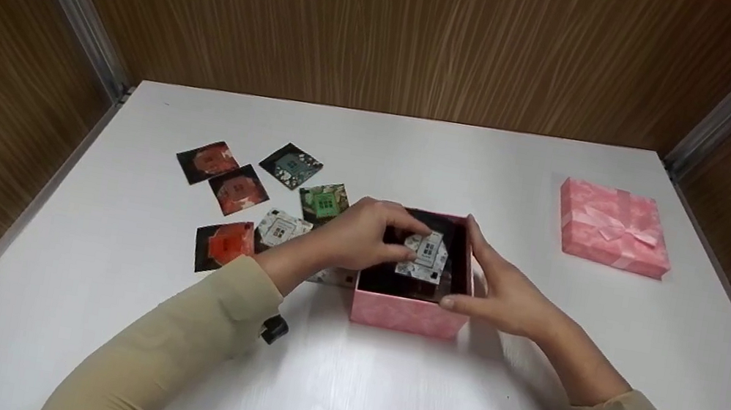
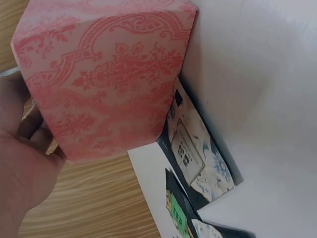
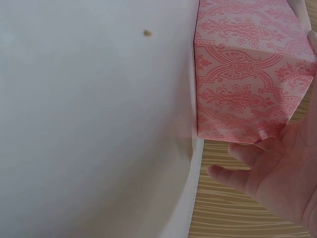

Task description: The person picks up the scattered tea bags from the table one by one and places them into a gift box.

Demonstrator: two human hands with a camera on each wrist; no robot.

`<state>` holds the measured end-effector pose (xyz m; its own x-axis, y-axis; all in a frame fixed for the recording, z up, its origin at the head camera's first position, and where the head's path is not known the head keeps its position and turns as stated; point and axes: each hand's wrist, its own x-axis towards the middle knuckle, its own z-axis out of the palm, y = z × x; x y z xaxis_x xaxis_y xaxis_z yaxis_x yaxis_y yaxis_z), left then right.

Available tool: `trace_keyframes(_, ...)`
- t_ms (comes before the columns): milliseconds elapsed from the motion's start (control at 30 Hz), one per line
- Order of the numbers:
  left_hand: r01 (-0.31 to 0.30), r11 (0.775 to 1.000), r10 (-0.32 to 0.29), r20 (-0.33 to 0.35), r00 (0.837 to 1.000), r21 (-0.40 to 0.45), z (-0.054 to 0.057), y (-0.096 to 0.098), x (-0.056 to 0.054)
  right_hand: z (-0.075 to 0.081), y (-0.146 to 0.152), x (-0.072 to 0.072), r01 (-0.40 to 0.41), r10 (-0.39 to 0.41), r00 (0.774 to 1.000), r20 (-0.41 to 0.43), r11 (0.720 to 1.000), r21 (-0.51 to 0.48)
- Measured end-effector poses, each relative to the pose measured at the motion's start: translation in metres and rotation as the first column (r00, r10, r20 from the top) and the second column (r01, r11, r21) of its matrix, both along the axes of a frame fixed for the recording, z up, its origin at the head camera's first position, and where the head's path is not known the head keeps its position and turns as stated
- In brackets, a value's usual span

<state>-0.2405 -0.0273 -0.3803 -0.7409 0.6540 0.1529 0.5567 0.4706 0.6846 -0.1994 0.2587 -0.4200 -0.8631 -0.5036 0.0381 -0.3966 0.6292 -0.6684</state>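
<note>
1. White floral packet [image 1: 431, 264]: over the pink box [image 1: 409, 315] opening, 3 o'clock from left hand [image 1: 366, 236]; long axis roughly 12–6.
2. Left is nearer, thumb and finger pinching packet's 9 o'clock edge.
3. Right hand [image 1: 508, 297] grips box's 3 o'clock side.
</note>
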Motion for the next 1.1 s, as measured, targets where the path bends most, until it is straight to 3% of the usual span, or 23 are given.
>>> trace_keyframes(233, 0.024, 0.994, -0.028, -0.037, 0.999, -0.105, -0.001, 0.014, 0.002, -0.001, 0.000, 0.001, 0.003, -0.003, 1.000, -0.002, 1.000, 0.003)
trace_keyframes(433, 0.023, 0.976, -0.046, -0.101, 0.994, -0.218, -0.004, 0.020, 0.001, -0.001, 0.000, 0.000, -0.002, 0.001, 1.000, 0.008, 1.000, 0.006)
trace_keyframes(700, 0.004, 0.936, -0.058, -0.143, 0.988, -0.353, -0.007, 0.025, 0.000, -0.001, 0.001, 0.000, -0.009, 0.009, 1.000, 0.024, 1.000, -0.008)
trace_keyframes(1100, -0.067, 0.852, -0.047, -0.204, 0.978, -0.519, -0.006, 0.032, 0.004, -0.002, 0.000, 0.000, -0.008, 0.008, 1.000, 0.010, 1.000, -0.001)
